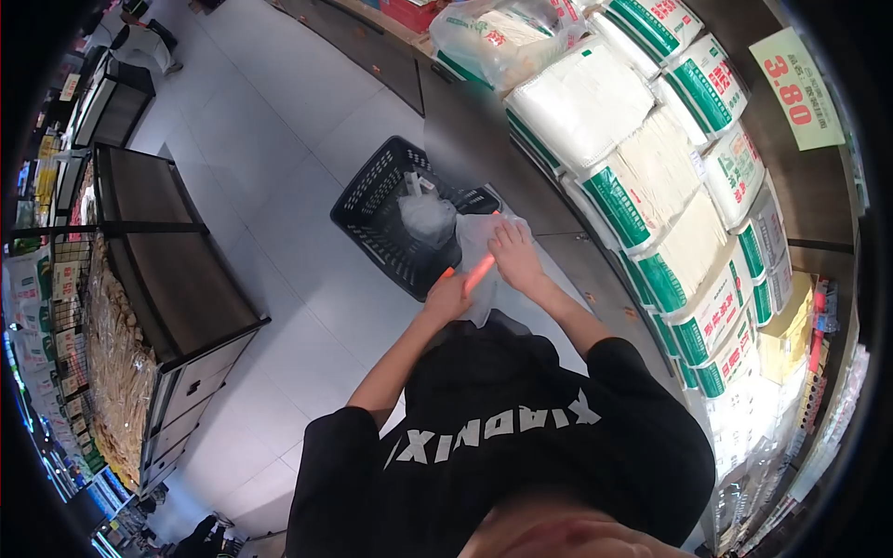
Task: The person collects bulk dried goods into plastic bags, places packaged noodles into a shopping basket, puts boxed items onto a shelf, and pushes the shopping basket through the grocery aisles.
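A dark slatted shopping basket (369,177) is on the floor in front of me, with a clear plastic bag of something pale (427,219) inside. My left hand (448,297) is closed around one end of an orange bar (479,272), which looks like the basket's handle. At the basket's near right corner, my right hand (513,251) is closed on a thin translucent plastic bag (476,234). This bag hangs past the orange bar and partly covers it. Its contents, if any, I cannot make out.
Packs of white and green packaged goods (665,214) are stacked on the shelf to my right, below a price sign (796,88). On the left stands a dark display stand (177,288) with wrapped pale goods (121,363). Grey floor tiles (251,158) run between them.
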A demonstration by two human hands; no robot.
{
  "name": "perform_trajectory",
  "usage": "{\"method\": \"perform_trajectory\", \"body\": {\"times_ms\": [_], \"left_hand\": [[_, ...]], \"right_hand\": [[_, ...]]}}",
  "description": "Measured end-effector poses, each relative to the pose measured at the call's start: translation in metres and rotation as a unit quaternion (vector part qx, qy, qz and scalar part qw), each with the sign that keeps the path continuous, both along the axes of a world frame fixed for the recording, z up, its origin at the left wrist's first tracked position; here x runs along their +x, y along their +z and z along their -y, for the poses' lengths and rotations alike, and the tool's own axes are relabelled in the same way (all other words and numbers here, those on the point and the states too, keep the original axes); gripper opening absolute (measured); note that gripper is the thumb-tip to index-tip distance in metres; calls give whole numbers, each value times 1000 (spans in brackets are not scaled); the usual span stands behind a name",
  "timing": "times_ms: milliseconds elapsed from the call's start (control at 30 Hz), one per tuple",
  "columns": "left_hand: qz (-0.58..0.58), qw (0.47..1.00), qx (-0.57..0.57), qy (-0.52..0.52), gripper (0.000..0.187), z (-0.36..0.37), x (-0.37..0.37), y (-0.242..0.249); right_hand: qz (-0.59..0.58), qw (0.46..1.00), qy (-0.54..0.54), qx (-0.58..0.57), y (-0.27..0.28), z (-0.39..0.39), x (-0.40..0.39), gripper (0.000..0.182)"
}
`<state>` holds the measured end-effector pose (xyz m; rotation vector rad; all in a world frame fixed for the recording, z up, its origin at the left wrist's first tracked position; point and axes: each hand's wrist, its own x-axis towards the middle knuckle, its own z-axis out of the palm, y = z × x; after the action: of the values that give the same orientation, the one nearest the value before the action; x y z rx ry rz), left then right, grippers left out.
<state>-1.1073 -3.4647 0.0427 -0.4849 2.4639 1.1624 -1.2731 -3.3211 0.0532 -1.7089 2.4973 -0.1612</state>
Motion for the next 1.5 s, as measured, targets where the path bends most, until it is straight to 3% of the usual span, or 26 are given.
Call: {"method": "perform_trajectory", "body": {"times_ms": [133, 233, 367, 533, 700, 833, 933, 1067, 1500], "left_hand": [[-33, 996, -81, -6, 43, 0, 29, -3], [-113, 989, -86, 31, 49, -4, 47, -7], [-118, 984, -128, 36, 28, -9, 68, -14], [-88, 982, -149, -72, 28, 4, 104, -23], [-74, 966, -141, -202, 27, 26, 138, -12], [-106, 926, -129, -340, 23, 62, 162, -22], [-167, 895, -101, -400, 27, 87, 173, -35], [-194, 840, -96, -498, 22, 117, 173, -36], [-233, 657, -140, -703, 10, 183, 79, -47]], "right_hand": [[11, 995, 12, -101, -18, -14, 26, 20], [123, 991, -32, -31, -27, -22, 50, 26], [92, 990, -74, -75, -29, -40, 97, 22], [88, 984, -146, -52, -32, -56, 167, 24], [243, 943, -191, 123, -4, -38, 218, 18], [221, 953, -177, 106, -9, -13, 265, 26], [334, 918, -204, 69, -24, 1, 296, 29], [399, 858, -322, 35, -25, 21, 340, 28], [472, 743, -474, -21, -42, 118, 353, 41]]}}
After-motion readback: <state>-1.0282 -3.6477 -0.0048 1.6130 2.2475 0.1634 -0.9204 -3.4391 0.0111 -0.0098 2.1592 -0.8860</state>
